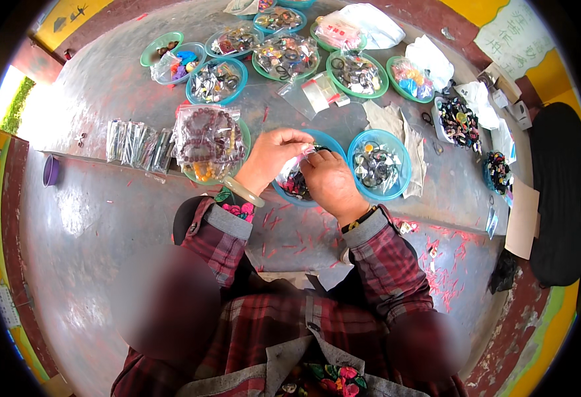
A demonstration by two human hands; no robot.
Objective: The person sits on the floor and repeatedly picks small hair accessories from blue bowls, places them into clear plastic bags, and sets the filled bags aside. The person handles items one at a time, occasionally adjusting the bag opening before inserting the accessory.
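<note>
Pinched a small, shiny whitish plastic piece (304, 153) between the fingertips of the left hand (269, 160) and the right hand (333, 183) — could not tell its exact kind. Held it over a round blue plastic bowl (329, 139) of small dark and coloured items (294, 184). Had, to the right, a second round light-blue plastic bowl (384, 192) of dark bands and clear wrappers (376, 165), beside a beige cloth (384, 116). Had, to the left on the grey bench (118, 92), a clear plastic bag of dark-red beads (208, 135) — laid over a round green plastic bowl (245, 137).
</note>
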